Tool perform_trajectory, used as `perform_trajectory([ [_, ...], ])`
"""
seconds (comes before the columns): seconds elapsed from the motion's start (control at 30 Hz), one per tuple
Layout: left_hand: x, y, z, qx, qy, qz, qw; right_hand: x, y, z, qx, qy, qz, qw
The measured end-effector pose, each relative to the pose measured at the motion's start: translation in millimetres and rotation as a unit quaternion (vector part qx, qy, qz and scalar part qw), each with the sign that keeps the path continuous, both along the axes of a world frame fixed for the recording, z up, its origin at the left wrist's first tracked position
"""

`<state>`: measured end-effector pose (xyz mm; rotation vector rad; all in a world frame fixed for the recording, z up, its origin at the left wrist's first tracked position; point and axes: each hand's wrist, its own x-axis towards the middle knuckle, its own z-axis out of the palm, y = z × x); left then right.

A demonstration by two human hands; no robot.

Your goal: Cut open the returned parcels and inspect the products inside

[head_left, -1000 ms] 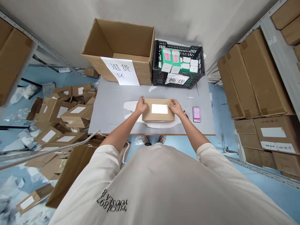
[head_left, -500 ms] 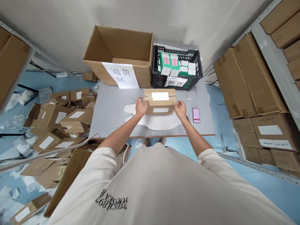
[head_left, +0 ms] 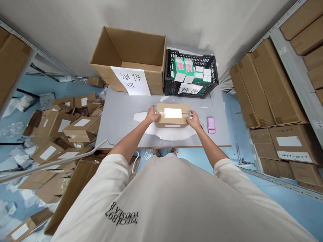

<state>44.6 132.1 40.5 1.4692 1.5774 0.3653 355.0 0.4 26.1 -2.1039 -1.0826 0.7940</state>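
A small taped cardboard box lies near the middle of the table, with white labels on its top and front. My left hand grips its left end, thumb at the near corner and fingers along the side. At the opposite end my right hand holds it likewise, fingers bent and partly hidden by the box edge. White paper lies beneath and in front of the box. To the right of my right hand is a phone with a pink screen.
A large open carton with a sign and a black crate of green-and-white boxes stand at the table's back. Cardboard boxes litter the floor at left. Shelves with cartons rise at right. A pale bar crosses the lower left.
The small box has come slightly toward me and tipped, so its top shows more and its front less. Both hands have stayed at its ends.
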Motion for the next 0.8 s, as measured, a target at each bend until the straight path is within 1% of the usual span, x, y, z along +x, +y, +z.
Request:
perform_trajectory([
  [0.1,8.4,6.8,2.6,-0.028,-0.054,0.039,0.997,2.5,20.0,3.5,0.013,0.051,-0.010,0.999],
  [0.2,16.1,7.9,6.0,-0.027,-0.098,0.056,0.993,2.8,34.6,6.2,0.032,0.095,-0.013,0.995],
  [0.3,19.9,7.3,10.6,-0.020,-0.108,0.054,0.992,1.6,40.2,9.4,0.038,0.129,-0.029,0.990],
  [0.37,20.2,7.7,15.0,-0.014,-0.120,0.055,0.991,0.5,39.3,13.4,0.053,0.128,-0.048,0.989],
  [0.5,17.4,7.2,25.5,0.017,-0.160,0.068,0.985,-4.0,30.6,24.9,0.112,0.108,-0.050,0.987],
  [0.6,12.2,0.7,31.1,0.053,-0.164,0.083,0.982,-9.5,17.1,29.2,0.139,0.099,-0.046,0.984],
  [0.7,4.9,-10.0,32.7,0.056,-0.108,0.091,0.988,-12.5,-2.1,26.7,0.134,0.093,-0.079,0.983],
  [0.8,-0.6,-18.7,30.3,0.030,-0.018,0.077,0.996,-10.9,-20.3,21.6,0.071,0.048,-0.113,0.990],
])
